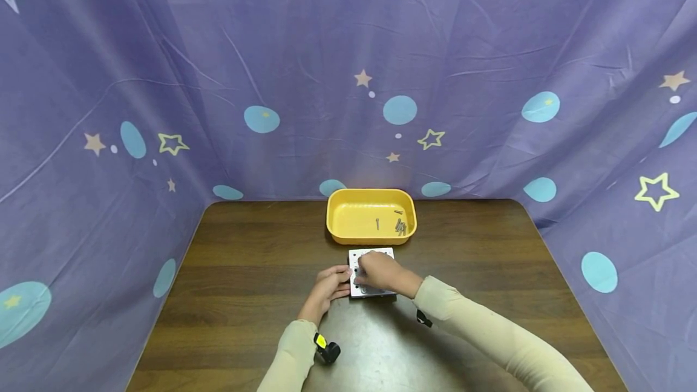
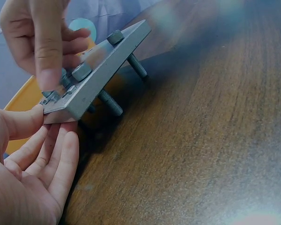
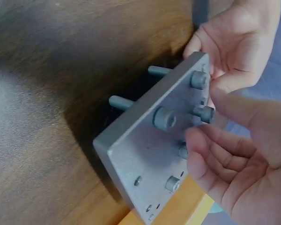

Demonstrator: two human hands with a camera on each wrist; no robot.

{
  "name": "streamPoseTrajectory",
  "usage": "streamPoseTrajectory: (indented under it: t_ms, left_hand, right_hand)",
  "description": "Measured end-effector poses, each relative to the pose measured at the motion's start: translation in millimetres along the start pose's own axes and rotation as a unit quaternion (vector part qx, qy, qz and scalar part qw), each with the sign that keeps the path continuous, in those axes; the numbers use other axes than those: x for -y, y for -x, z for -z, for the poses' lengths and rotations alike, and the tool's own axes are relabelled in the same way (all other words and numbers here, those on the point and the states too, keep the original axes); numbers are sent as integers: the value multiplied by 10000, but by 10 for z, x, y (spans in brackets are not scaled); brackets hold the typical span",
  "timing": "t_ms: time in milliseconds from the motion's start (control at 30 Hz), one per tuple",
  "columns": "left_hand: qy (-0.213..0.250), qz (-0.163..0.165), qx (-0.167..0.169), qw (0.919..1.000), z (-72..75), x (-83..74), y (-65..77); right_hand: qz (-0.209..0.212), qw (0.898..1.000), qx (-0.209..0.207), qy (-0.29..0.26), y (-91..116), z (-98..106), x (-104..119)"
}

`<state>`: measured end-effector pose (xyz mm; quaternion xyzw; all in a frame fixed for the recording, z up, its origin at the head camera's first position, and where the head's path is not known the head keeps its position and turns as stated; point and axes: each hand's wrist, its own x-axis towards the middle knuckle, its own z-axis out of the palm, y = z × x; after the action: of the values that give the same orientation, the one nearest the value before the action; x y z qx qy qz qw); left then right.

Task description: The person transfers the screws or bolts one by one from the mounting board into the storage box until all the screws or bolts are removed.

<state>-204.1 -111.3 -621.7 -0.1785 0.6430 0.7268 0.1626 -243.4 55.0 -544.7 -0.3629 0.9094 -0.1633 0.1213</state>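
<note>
A thick grey metal plate (image 3: 136, 154) with several holes stands raised over the table, with socket-head bolts (image 3: 165, 119) set through it. Threaded shanks (image 2: 111, 103) stick out below its underside. My left hand (image 1: 327, 286) grips one edge of the plate, thumb on top and fingers beneath. Over the plate's upper face, my right hand (image 1: 381, 271) pinches the head of a bolt (image 3: 204, 114) between thumb and index finger. That bolt's head stands higher off the plate than its neighbours. From the head view, the right hand covers much of the plate.
A yellow tray (image 1: 372, 241) stands just behind the plate, with several loose bolts (image 1: 401, 227) lying inside toward its right end. Brown wooden tabletop (image 1: 245, 271) extends to both sides. A purple patterned curtain (image 1: 327, 47) encloses the back and sides.
</note>
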Motion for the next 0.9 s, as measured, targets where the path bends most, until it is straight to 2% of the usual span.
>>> streamPoseTrajectory:
  t_ms: [67, 200, 400, 467, 533, 600, 667, 767, 833, 900]
  left_hand:
    - [8, -32, 11, 10000, 2, 5, -2]
    - [7, -13, 11, 10000, -4, 7, -4]
    - [10, -24, 46, 10000, 5, 16, -24]
    - [4, -37, 49, 10000, 8, 21, -36]
    - [6, -40, 66, 10000, 12, 25, -46]
    - [-9, -44, 78, 10000, 15, 34, -52]
    - [-17, -62, 93, 9999, 19, 40, -52]
    - [-17, -31, 57, 10000, 14, 39, -45]
    - [5, -7, 41, 10000, 11, 27, -35]
    - [12, -1, 16, 10000, 9, 14, -21]
  right_hand:
    - [103, 9999, 29, -35, -2, -6, -11]
    - [634, 9977, 31, -225, -9, -7, -35]
    - [188, 9998, -79, 68, 2, -41, -64]
    - [444, 9989, -93, 142, 8, -47, -72]
    - [786, 9969, -94, -14, 13, -41, -81]
    - [941, 9953, -73, -207, 14, -28, -82]
    - [782, 9964, -65, -327, 14, -21, -79]
    - [380, 9991, -93, -155, 18, -29, -63]
    - [389, 9991, -120, 78, 19, -42, -54]
    - [589, 9981, -113, 132, 19, -48, -49]
